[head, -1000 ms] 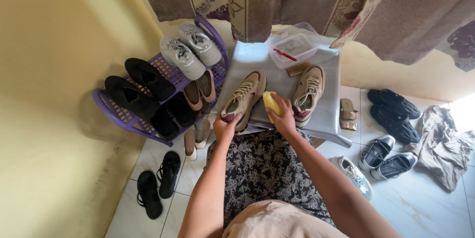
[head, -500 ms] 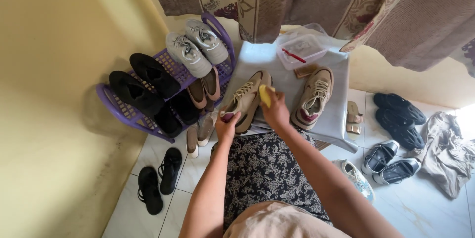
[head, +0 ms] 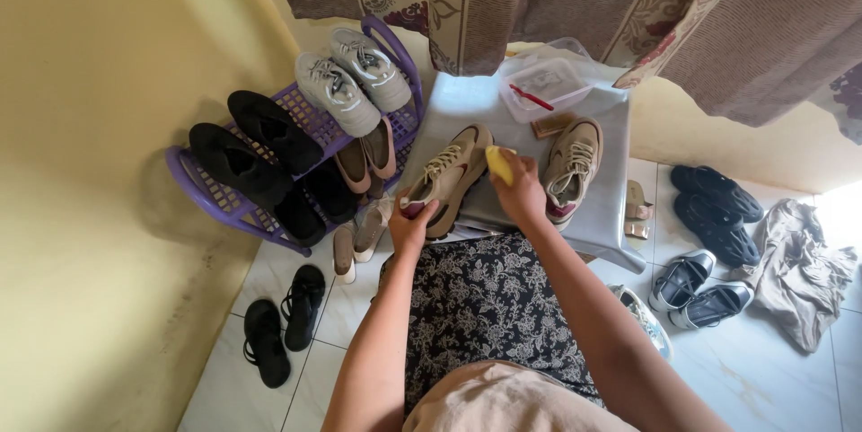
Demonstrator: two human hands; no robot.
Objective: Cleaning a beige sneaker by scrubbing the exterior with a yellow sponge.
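Note:
Two beige sneakers lie on a grey low table (head: 620, 207). My left hand (head: 411, 224) grips the heel of the left sneaker (head: 453, 171). My right hand (head: 519, 191) holds a yellow sponge (head: 498, 163) against that sneaker's side. The right sneaker (head: 571, 167) lies beside my right hand, untouched. A clear plastic tub (head: 546, 86) with a red-handled item inside stands at the table's far end, and a small brown brush (head: 551, 125) lies just in front of it.
A purple shoe rack (head: 202, 189) at the left holds grey sneakers (head: 352, 82), black slippers and beige flats. Black sandals (head: 283, 324) lie on the tiled floor below it. Dark shoes (head: 714, 207), sandals (head: 696, 288) and a grey cloth (head: 799, 266) are at the right. Curtains hang above.
My right hand with the sponge has moved left from between the sneakers onto the left sneaker's side. My left hand has stayed on its heel. The view has shifted slightly.

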